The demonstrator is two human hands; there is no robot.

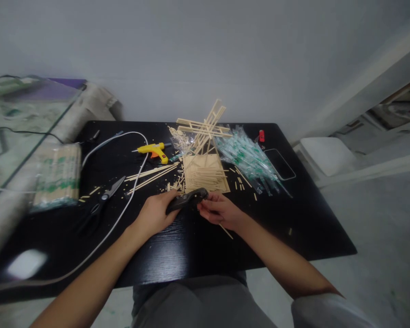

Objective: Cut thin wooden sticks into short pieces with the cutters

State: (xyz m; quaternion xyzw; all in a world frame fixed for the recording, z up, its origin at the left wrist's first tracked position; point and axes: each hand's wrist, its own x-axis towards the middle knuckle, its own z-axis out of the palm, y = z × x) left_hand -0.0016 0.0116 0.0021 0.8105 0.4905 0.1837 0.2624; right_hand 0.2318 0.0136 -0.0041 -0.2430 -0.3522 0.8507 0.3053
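My left hand (155, 214) is closed round a dark hand tool, seemingly a cutter (187, 199), over the black table (294, 218). My right hand (218, 210) is closed in a pinch on a thin wooden stick (226, 232) whose end meets the tool's tip. Just beyond both hands stands a model of glued wooden sticks (205, 150) on a flat stick base.
A yellow glue gun (155, 150) with a white cable (123, 205), black scissors (102, 202), loose sticks (153, 175), wrapped chopstick packets (246, 157), a phone (280, 164) and a red lighter (261, 135) lie around. A chopstick bundle (56, 175) sits at left.
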